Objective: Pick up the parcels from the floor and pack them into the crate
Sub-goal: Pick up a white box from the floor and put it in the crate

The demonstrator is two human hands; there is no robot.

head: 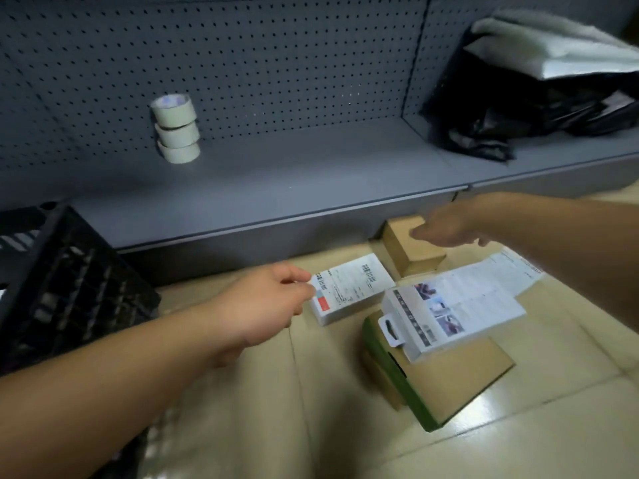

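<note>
Dim, soft lighting is seen; pale glare is reflected on the glossy beige tiled floor (539, 420), and motion blur and wide-angle bending are noticed above it

No text, brand or number is legible. The white parcel (349, 288) bears a label with barcodes and a red patch, print too blurred to read. The white hang-tab box (449, 309) shows photo panels and an unreadable barcode.
</note>
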